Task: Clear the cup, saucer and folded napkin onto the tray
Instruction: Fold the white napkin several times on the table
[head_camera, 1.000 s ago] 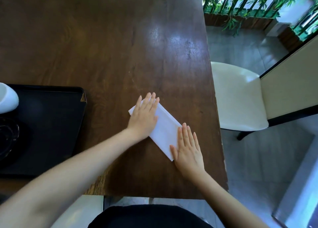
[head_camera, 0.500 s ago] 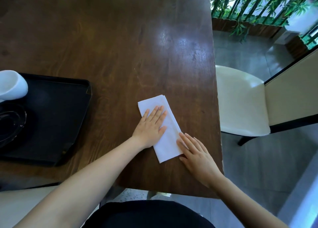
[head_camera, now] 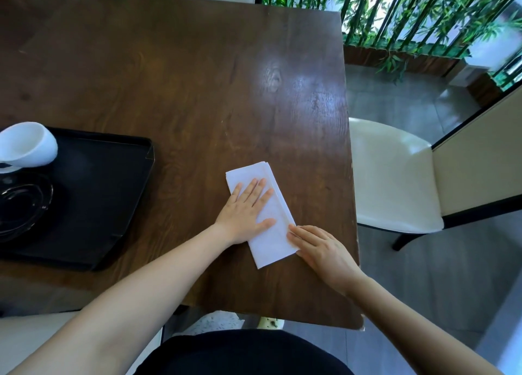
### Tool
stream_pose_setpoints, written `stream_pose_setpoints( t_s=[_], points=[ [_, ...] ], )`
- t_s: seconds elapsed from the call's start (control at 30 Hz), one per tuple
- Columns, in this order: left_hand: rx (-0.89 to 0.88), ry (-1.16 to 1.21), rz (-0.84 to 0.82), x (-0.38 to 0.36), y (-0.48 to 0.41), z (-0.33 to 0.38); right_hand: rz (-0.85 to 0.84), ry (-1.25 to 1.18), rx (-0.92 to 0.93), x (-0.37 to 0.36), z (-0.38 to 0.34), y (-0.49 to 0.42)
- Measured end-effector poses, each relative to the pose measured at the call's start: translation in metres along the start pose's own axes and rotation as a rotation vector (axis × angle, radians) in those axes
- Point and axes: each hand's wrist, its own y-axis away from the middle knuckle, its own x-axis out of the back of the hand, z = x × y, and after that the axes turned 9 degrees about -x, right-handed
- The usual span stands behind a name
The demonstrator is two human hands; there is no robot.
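A white folded napkin (head_camera: 270, 234) lies on the dark wooden table (head_camera: 197, 77), near its right edge. My left hand (head_camera: 246, 211) rests flat on the napkin's left half, fingers spread. My right hand (head_camera: 322, 250) touches the napkin's lower right edge with its fingertips, palm down. At the left stands a black tray (head_camera: 107, 193). On it sit a white cup (head_camera: 26, 144), tilted on its side, and a dark glass saucer (head_camera: 19, 205), partly cut off by the frame.
A cream-seated chair (head_camera: 392, 176) stands right of the table on a grey tiled floor. Bamboo plants (head_camera: 409, 12) and a wooden planter line the back right. Another white chair seat shows at the lower left.
The napkin has turned from a slant to nearly lengthwise. My right hand slid off its lower end to its right edge. My left hand still presses it flat.
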Motion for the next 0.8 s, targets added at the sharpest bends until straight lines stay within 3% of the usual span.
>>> stream_pose_setpoints(
  t_s=[0.23,0.43,0.6,0.8],
  points=[
    [-0.266,0.084,0.246,-0.004,0.078,0.040,0.036,-0.004,0.012,-0.004,0.001,-0.003],
    [-0.293,0.064,0.442,-0.009,0.095,0.046,0.069,-0.009,0.025,-0.004,0.001,-0.002],
    [-0.303,0.021,0.503,-0.003,0.093,0.048,0.000,-0.029,0.032,0.000,0.005,-0.001],
    [-0.305,0.001,0.451,-0.002,0.098,0.052,0.100,0.028,0.096,0.003,0.000,-0.002]
  ],
)
